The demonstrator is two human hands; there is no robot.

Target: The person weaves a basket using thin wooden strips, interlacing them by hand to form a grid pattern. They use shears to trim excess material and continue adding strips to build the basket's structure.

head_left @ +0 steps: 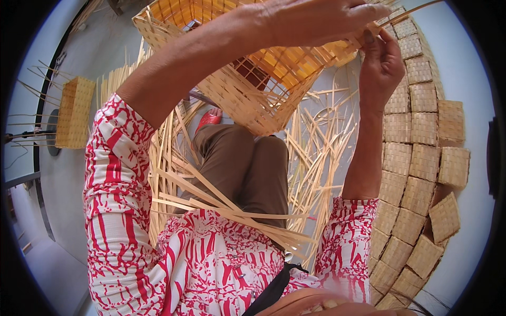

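Observation:
A woven bamboo basket (pixel 237 100) is tilted above my knees, its open lattice and yellow inner walls showing. My left arm reaches across the basket, and my left hand (pixel 327 21) is closed at its far right corner. Beside it, my right hand (pixel 383 66) pinches at the same corner with thumb and fingers. A thin bamboo strip (pixel 414 11) sticks out to the upper right from between the two hands. Which fingers carry the strip's weight is partly hidden. Several loose bamboo strips (pixel 232 208) lie across my lap.
Many cut strips (pixel 321 142) litter the floor around my legs. Along the right wall stand rows of stacked small woven baskets (pixel 411 158), some jutting out. At the left is another woven basket (pixel 74 113) with long unwoven ends. A red sandal (pixel 208 120) shows below.

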